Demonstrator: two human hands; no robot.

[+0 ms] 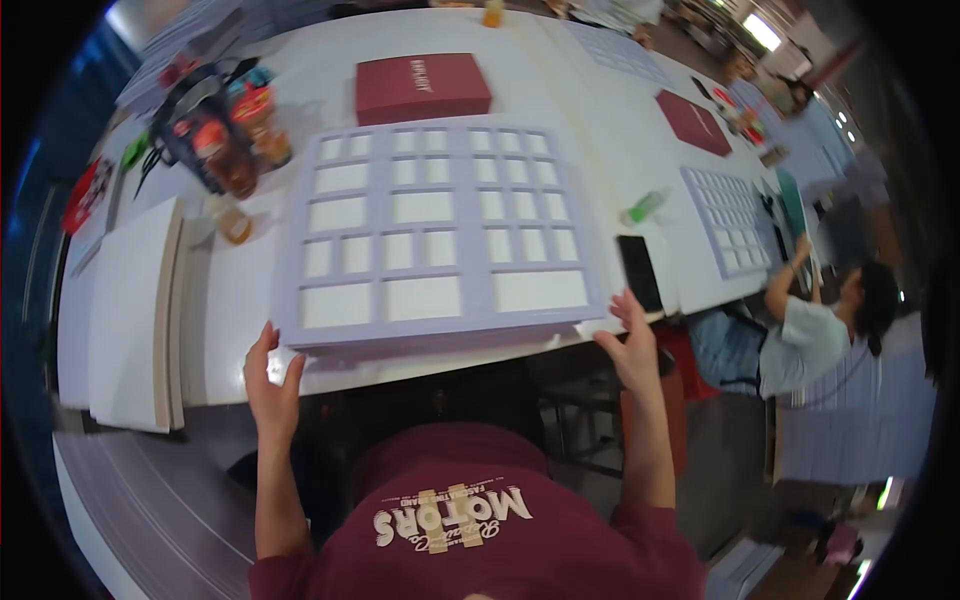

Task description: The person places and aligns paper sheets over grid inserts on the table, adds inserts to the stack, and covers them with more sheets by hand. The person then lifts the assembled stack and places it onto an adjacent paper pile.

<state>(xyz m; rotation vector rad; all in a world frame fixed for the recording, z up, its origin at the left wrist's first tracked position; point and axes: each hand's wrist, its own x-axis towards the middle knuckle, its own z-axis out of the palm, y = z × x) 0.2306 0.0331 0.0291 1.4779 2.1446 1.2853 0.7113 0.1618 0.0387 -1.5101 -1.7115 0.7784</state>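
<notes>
A lavender tray (420, 328) with many rectangular white-bottomed compartments lies flat on the white table in front of me. Close to its near left corner is my left hand (270, 375), thumb and fingers apart with nothing in them. Near the opposite front corner, my right hand (630, 345) is likewise spread, its fingertips beside the tray's edge. Whether either hand touches the tray I cannot tell. A black phone (638, 273) lies just beyond my right fingers.
A dark red box (423, 88) stands behind the tray. At left are stacked white boards (130, 320), a small amber bottle (230, 220) and a dark bag (195, 125). A green-capped bottle (645, 207) lies at right. A seated co-worker (805, 340) is beside another compartment tray (725, 220).
</notes>
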